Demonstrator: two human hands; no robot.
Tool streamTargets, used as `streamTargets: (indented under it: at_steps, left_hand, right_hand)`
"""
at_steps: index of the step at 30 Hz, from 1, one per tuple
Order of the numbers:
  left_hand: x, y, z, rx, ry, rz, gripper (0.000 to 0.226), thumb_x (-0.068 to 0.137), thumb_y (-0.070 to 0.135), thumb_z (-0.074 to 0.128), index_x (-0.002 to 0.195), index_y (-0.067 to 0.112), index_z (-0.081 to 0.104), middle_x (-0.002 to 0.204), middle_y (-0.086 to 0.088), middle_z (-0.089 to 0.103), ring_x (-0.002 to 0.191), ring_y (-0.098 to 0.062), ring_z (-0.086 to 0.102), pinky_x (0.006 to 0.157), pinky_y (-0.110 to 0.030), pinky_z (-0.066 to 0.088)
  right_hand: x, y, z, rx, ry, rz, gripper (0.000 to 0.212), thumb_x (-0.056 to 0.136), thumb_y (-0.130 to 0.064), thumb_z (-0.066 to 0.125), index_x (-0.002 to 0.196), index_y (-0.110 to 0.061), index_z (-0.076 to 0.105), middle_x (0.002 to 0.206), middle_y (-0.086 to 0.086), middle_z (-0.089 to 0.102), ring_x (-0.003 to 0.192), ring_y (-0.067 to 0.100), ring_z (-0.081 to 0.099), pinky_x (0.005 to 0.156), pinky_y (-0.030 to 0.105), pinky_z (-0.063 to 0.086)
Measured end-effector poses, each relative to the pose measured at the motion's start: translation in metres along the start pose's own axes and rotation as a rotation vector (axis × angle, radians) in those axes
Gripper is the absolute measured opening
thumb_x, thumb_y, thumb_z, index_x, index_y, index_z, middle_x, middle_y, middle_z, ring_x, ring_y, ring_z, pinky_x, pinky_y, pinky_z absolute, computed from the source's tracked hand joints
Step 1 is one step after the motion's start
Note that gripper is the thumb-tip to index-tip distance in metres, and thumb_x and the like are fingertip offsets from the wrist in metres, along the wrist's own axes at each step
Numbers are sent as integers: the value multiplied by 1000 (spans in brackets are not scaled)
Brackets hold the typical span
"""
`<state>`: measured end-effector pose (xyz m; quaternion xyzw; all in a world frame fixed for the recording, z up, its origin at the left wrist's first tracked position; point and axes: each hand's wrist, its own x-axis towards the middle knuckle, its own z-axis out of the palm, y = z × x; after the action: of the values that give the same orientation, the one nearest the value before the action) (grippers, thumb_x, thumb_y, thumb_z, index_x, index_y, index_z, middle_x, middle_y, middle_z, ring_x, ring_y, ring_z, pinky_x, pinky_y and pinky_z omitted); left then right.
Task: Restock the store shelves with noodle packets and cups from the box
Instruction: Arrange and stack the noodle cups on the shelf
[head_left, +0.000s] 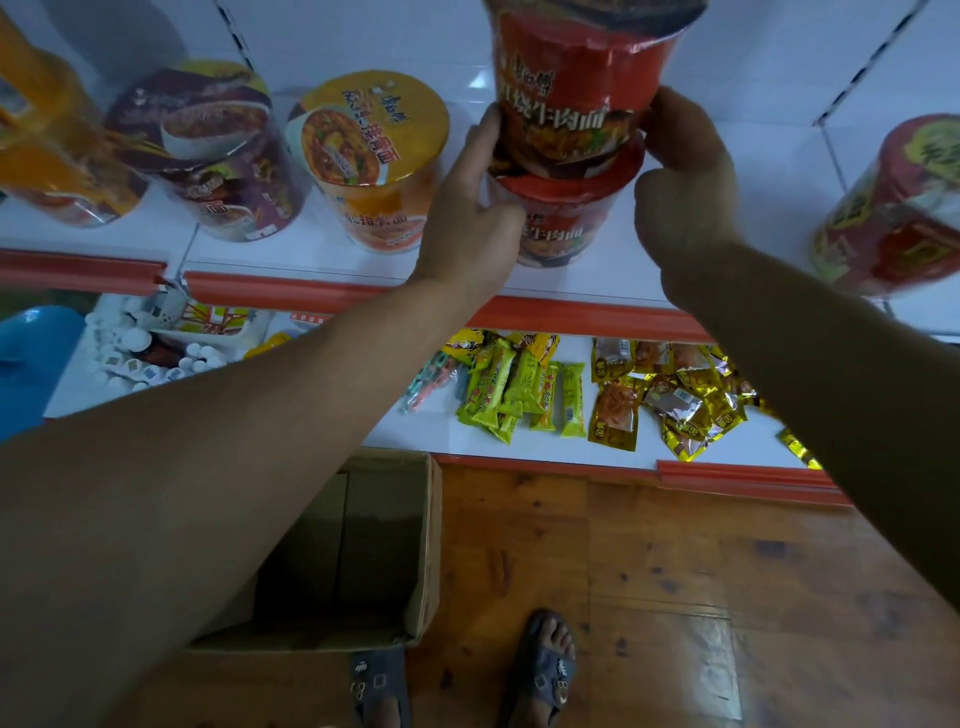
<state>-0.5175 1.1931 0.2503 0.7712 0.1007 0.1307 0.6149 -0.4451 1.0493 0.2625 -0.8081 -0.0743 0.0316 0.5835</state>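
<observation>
A wooden plank floor (649, 571) is seen below white store shelving edged with red strips. The upper shelf (291, 254) carries noodle cups; the lower shelf (561, 452) is strewn with yellow-green snack bars (519, 389) and brown sachets (675, 400). An open-topped cardboard box (428, 545) stands on the floor against the lower shelf. Only bare inner walls are shown, the rest being hidden by the left forearm. On the upper shelf a purple cup (208, 150) and a yellow cup (374, 156) are set side by side, left of a lower red cup (566, 228). The upper red cup (576, 93) is set on the lower cup's lid, upright, its long axis vertical, its lid upward and its printed face turned to the camera. Its base is gripped from both sides: the left hand (467, 208) is curled round the left side, and the right hand (685, 192) round the right.
</observation>
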Motion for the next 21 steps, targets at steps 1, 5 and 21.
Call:
streamTargets:
  at_steps: [1,5,21]
  left_hand:
    - [-2,0,0,-3,-11,-7,79,78,-4,42,154,14,30,156,0,37,145,-12,29,111,-14,34]
    - [-10,-7,0,-11,34,3,82,74,-3,42,154,13,32,160,-1,30,149,-13,22,119,-23,23]
    - [2,-14,-8,-5,17,-97,75,71,-10,38,145,2,38,146,-14,47,139,-19,39,110,-29,41]
  right_hand:
    - [1,-2,0,16,-8,15,72,77,13,32,128,-31,58,111,-26,63,113,-8,55,92,16,45]
    - [2,-10,-2,-15,-43,57,70,84,15,30,119,-41,55,105,-31,62,105,-15,53,80,3,43]
    - [-12,12,-1,171,-106,186,73,74,23,30,122,-23,60,127,-11,64,117,0,58,104,30,45]
